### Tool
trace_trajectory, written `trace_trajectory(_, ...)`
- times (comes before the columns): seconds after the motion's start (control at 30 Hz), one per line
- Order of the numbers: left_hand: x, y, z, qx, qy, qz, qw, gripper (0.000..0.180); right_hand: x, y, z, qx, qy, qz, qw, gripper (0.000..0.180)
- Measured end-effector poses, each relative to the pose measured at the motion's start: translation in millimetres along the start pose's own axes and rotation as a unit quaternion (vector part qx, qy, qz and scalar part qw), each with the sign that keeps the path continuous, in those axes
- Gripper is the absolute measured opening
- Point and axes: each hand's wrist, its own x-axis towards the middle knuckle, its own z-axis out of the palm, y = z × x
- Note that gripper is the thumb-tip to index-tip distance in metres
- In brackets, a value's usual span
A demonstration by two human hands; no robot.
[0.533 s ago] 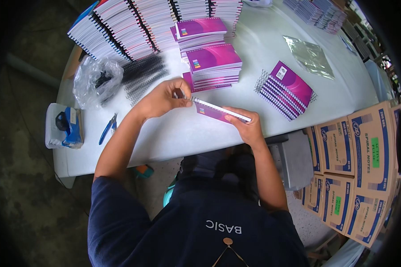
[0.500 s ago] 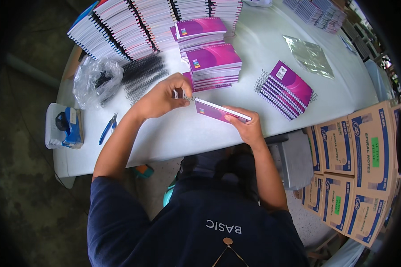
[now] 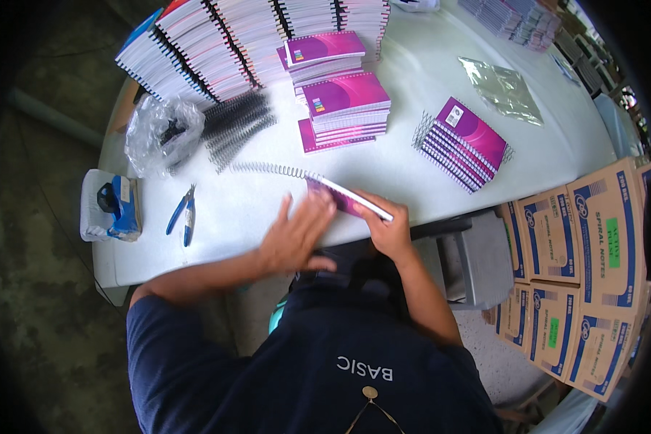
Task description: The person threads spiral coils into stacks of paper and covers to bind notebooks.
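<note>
Head view: left hand [image 3: 294, 239], fingers spread flat, presses the purple notebook [image 3: 347, 200] at the near table [image 3: 412, 159] edge; right hand [image 3: 388, 228] pinches its white edge. A silvery wire coil [image 3: 271, 169] trails out toward ten o'clock. Notebook's cover is mostly hidden under the palms. Blue-handled pliers [image 3: 182, 214] lie at nine o'clock. Brown cartons [image 3: 579, 246] with blue print and green labels stack at three o'clock.
</note>
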Motion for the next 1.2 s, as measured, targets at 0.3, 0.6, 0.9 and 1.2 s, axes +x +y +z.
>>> trace_trajectory(0.3, -27.5, 32.6, 11.2, -0.017, -0.037, -0.081, 0.996, 0.110, -23.1, 2.6, 17.6, -0.071, -0.010, -0.112, 0.991, 0.031)
trace_trajectory(0.6, -26.5, 42.2, 36.7, -0.123, -0.010, -0.046, 0.991, 0.100, -28.7, 7.7, 5.6, -0.104, 0.018, -0.169, 0.980, 0.036)
trace_trajectory(0.9, 6.4, 53.8, 44.1, -0.113, 0.208, 0.087, 0.968, 0.096, -37.2, 2.0, -3.6, -0.138, 0.031, -0.153, 0.978, 0.035)
trace_trajectory(1.2, 23.2, 52.9, 31.7, -0.237, 0.136, 0.123, 0.954, 0.090, -34.7, -12.8, -2.9, -0.142, 0.023, -0.177, 0.974, 0.036)
